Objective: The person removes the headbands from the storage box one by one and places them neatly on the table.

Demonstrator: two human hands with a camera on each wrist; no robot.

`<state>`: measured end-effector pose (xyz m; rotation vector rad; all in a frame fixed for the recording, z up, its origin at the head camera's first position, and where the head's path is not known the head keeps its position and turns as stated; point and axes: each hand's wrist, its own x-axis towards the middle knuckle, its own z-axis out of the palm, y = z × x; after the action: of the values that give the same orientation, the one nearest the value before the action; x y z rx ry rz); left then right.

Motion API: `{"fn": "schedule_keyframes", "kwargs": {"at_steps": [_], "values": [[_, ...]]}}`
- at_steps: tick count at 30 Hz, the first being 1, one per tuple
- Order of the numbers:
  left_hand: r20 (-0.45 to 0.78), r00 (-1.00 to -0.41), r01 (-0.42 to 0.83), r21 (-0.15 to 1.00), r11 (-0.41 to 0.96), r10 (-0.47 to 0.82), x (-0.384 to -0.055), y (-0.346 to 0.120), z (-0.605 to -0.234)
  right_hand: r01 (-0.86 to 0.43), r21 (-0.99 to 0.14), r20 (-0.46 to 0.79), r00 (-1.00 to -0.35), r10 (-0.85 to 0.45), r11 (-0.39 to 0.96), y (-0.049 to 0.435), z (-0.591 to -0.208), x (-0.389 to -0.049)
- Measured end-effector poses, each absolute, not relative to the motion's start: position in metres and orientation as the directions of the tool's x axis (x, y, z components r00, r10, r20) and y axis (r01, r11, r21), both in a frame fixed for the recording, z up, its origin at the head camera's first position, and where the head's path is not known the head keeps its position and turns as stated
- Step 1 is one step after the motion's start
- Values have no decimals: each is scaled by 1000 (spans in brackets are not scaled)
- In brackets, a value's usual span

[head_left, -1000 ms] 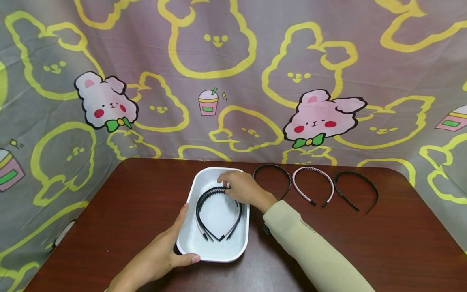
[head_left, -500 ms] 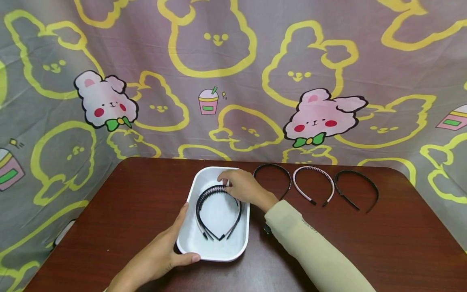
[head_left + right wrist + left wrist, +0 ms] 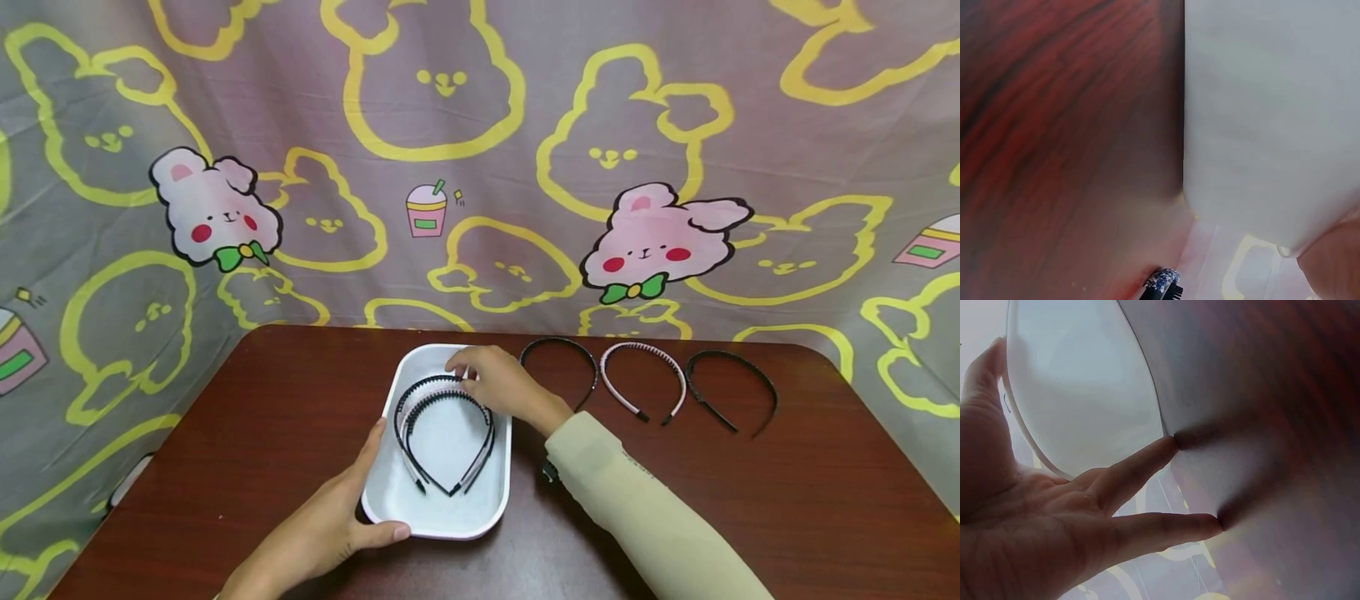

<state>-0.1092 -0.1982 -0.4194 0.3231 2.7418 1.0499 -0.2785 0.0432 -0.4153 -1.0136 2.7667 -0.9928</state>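
The likeliest trouble, by my judgement, lay in the bunch of slim black and pale pink toothed headbands (image 3: pixel 406 421) nested inside the white rectangular tray (image 3: pixel 468 512) with rounded corners: their teeth sat so close together that a tug on one might have snagged its neighbours and dragged the whole set askew. The bands looked springy, so one could also have flicked out of loose fingers. The right wrist in its beige sleeve (image 3: pixel 652 517) crossed near a black, glittery headband (image 3: pixel 558 338) on the reddish-brown wood-grain table (image 3: pixel 750 500), hiding part of it, and a careless sweep back might have knocked it toward the pale pink headband with dark tips (image 3: pixel 681 375) and the thin black headband (image 3: pixel 772 383) farther right. As for grip, the left hand (image 3: pixel 341 512) was spread wide at the tray's left side, one finger along the wall and the thumb at the near corner, while two straight fingers reached down to the tabletop in the left wrist view. The right hand (image 3: pixel 498 383) was bent over the upper right of the bunch, its fingertips close together there; whether they pinched a band or merely touched it, I could not tell.
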Motion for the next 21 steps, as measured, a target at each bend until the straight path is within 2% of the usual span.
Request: {"fn": "schedule_keyframes", "kwargs": {"at_steps": [21], "values": [[-132, -960, 94, 676, 731, 246, -110, -197, -420, -586, -632, 245, -772, -586, 507, 45, -410, -278]]}}
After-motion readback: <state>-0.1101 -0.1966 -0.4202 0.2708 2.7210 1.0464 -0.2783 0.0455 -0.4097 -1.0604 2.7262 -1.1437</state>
